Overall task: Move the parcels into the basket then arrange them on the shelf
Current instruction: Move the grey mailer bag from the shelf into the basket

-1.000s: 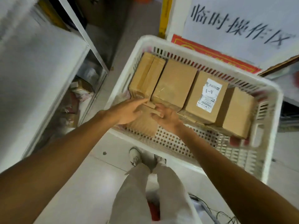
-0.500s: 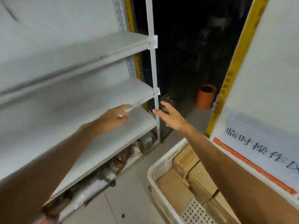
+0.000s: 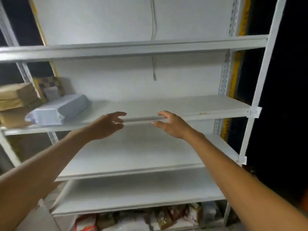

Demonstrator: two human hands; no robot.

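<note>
Fingers (image 3: 119,113) of the left hand (image 3: 106,126) and right hand (image 3: 170,125) are loosely spread, holding nothing, before the white metal shelf (image 3: 183,107). At its left end lies a grey plastic-wrapped parcel (image 3: 61,109), likely soft, light and slippery; best cupped under both long sides.

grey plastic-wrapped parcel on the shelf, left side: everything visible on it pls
The grey parcel is an oblong packet in pale grey-white plastic film, smooth on top, the wrap creased and gathered at its near end. It lies flat at the left of the shelf board, set diagonally, near end at the front edge. Stacked brown cardboard boxes sit close on its left; contact cannot be told. No label shows. The left hand is apart from it, to its right.
</note>
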